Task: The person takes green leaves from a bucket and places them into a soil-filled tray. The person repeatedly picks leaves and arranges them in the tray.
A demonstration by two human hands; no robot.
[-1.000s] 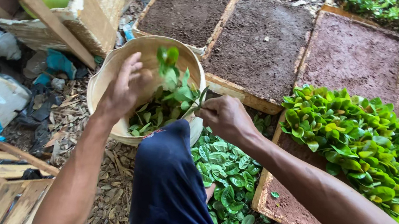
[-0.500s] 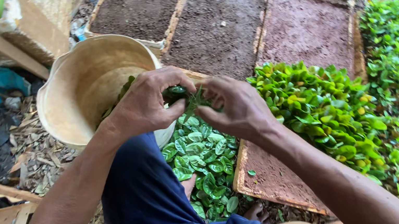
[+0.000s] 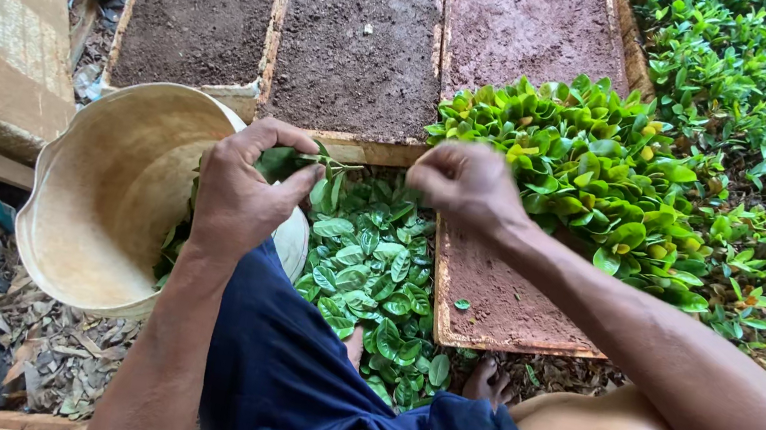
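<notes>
Both hands have drawn apart since half a second ago; the left hand point(image 3: 239, 194), over the cream bucket's point(image 3: 103, 193) right rim, pinches a leafy cutting point(image 3: 285, 162); the right hand point(image 3: 468, 185) is now fisted above the tray's point(image 3: 491, 307) left edge; whether it pinches anything cannot be told.

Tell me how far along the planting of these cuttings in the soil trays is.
Done: the right-hand tray is roughly half filled with upright green cuttings. In hand: the left hand holds a leafy sprig over the pale bucket, and the right hand pinches its stem. Left: that tray's bare near end, plus two trays of bare soil, with loose leaves piled on the ground.
</notes>
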